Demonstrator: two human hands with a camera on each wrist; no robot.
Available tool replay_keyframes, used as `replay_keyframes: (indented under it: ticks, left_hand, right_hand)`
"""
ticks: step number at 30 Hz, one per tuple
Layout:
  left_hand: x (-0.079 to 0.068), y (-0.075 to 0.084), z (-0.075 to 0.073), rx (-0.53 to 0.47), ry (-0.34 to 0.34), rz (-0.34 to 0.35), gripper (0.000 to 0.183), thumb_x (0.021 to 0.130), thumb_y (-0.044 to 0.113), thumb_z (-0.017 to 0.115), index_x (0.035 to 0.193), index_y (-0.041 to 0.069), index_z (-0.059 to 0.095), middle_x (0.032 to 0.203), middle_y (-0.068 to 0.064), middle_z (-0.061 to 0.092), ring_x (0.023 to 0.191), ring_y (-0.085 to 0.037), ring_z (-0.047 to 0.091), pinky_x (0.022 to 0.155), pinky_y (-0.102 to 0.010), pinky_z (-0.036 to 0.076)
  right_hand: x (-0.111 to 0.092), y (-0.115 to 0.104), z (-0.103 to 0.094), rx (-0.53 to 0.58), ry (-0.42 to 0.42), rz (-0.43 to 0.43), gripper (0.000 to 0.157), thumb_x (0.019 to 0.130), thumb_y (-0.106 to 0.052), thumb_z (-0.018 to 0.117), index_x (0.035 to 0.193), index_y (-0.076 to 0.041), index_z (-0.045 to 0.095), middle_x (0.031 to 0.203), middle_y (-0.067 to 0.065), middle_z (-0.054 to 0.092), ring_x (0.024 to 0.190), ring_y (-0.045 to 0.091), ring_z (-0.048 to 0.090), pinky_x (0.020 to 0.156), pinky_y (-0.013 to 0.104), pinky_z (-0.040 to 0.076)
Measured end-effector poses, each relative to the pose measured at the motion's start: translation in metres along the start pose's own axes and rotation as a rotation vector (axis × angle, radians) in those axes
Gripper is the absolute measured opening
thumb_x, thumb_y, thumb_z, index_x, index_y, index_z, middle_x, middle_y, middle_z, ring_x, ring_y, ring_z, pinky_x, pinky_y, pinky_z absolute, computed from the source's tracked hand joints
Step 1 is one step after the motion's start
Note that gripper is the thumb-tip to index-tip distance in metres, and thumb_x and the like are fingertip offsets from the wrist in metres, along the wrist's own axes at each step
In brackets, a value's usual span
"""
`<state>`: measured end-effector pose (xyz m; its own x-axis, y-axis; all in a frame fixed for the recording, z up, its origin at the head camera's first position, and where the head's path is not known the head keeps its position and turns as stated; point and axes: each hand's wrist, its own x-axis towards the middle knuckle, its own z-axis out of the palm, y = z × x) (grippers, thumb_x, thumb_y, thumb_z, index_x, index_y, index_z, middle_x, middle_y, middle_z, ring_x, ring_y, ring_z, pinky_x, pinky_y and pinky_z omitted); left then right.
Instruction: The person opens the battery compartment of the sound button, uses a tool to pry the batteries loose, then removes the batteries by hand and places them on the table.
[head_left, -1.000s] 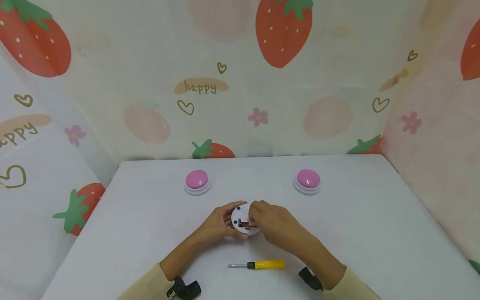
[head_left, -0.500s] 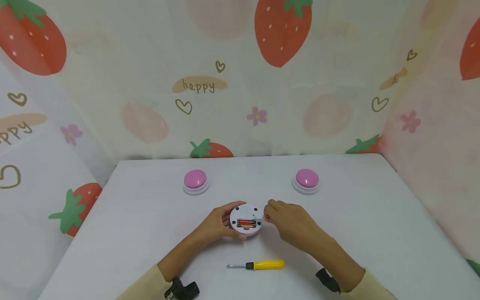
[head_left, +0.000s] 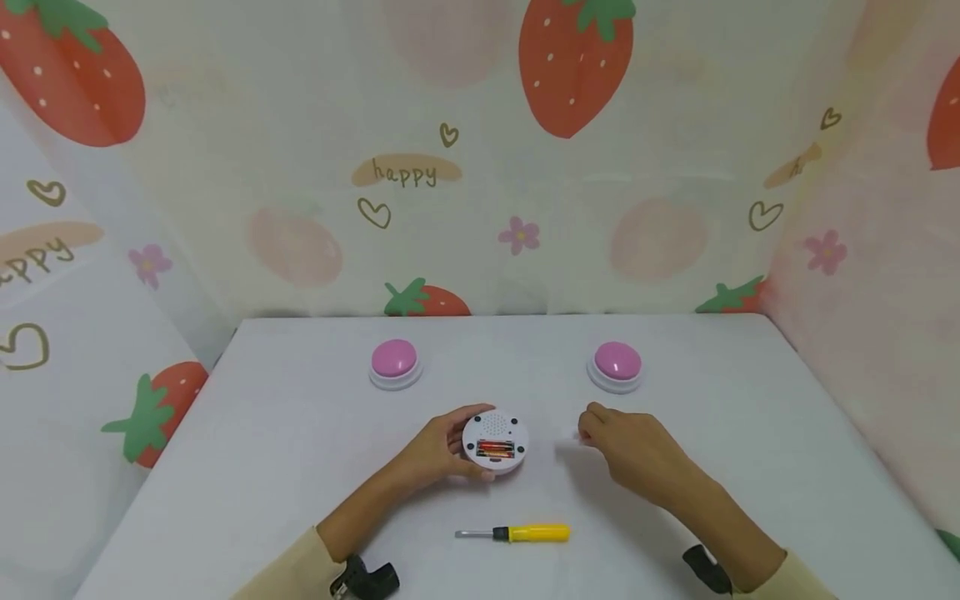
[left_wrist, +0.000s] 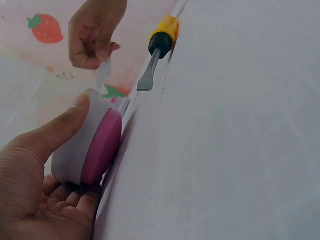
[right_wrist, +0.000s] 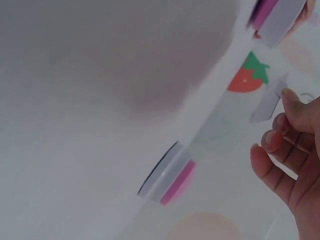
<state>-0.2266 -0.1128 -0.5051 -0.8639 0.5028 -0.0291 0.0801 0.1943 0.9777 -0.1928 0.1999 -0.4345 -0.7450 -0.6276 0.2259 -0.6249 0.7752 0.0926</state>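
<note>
My left hand [head_left: 438, 450] grips a round white button device [head_left: 495, 421], turned with its underside up and its pink dome [left_wrist: 103, 145] facing the table. Two red-and-orange batteries [head_left: 495, 449] show in its uncovered compartment, beside a patch of small speaker holes. Well to the right of it, my right hand [head_left: 630, 446] pinches a small white battery cover [right_wrist: 267, 104] between thumb and index finger, above the table. In the head view the fingers mostly hide this cover. A yellow-handled flat screwdriver [head_left: 532, 533] lies nearer me, its metal tip pointing left.
Two more pink-topped buttons stand dome up toward the back of the white table [head_left: 300, 400]: one on the left [head_left: 393, 362], another on the right [head_left: 617, 363]. A strawberry-print cloth [head_left: 465, 233] rises behind the table's far edge.
My right hand has come away from the device to the right, carrying the battery cover, and the batteries have come into full view. The left hand keeps its hold.
</note>
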Motion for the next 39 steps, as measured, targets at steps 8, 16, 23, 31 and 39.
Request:
replay_keyframes:
  ticks: [8,16,23,31,39]
  left_hand:
    - [0.000,0.001,0.001,-0.009,-0.004,0.003,0.091,0.072,0.007,0.092,0.151,0.018,0.048,0.149,-0.006,0.051,0.136,-0.026,0.051,0.108,-0.028,0.045]
    - [0.000,0.002,0.000,-0.017,-0.004,0.014,0.090,0.072,0.006,0.092,0.150,0.019,0.048,0.148,-0.007,0.053,0.134,-0.026,0.052,0.106,-0.028,0.046]
    - [-0.001,0.002,0.000,-0.016,-0.006,0.009,0.090,0.073,0.006,0.092,0.150,0.019,0.048,0.148,-0.006,0.052,0.135,-0.025,0.051,0.107,-0.028,0.046]
    - [-0.001,0.002,-0.001,-0.022,-0.004,0.001,0.091,0.072,0.006,0.092,0.150,0.019,0.048,0.148,-0.005,0.053,0.136,-0.025,0.051,0.107,-0.029,0.046]
    - [0.001,-0.001,-0.003,-0.031,-0.018,0.026,0.091,0.070,0.003,0.093,0.149,0.016,0.048,0.145,-0.008,0.054,0.132,-0.026,0.054,0.104,-0.029,0.049]
  right_hand:
    - [-0.015,0.027,0.004,0.009,0.055,0.001,0.022,0.086,-0.004,0.080,0.090,-0.013,0.060,0.081,-0.008,0.053,0.060,0.006,0.038,0.051,0.018,0.042]
    - [-0.021,0.048,0.010,0.010,0.038,-0.003,0.021,0.087,-0.004,0.078,0.090,-0.011,0.059,0.081,-0.006,0.053,0.060,0.007,0.038,0.051,0.018,0.042]
    - [-0.030,0.067,0.015,0.009,0.057,-0.023,0.024,0.085,0.000,0.078,0.088,-0.011,0.056,0.079,-0.006,0.050,0.057,0.007,0.033,0.048,0.019,0.037]
    - [-0.041,0.087,0.023,-0.015,0.042,-0.028,0.026,0.084,0.003,0.077,0.088,-0.009,0.054,0.077,-0.004,0.047,0.058,0.008,0.033,0.048,0.021,0.039]
    - [-0.048,0.095,0.024,-0.019,0.001,-0.005,0.028,0.083,0.008,0.074,0.088,-0.010,0.053,0.076,-0.005,0.048,0.057,0.007,0.034,0.047,0.021,0.040]
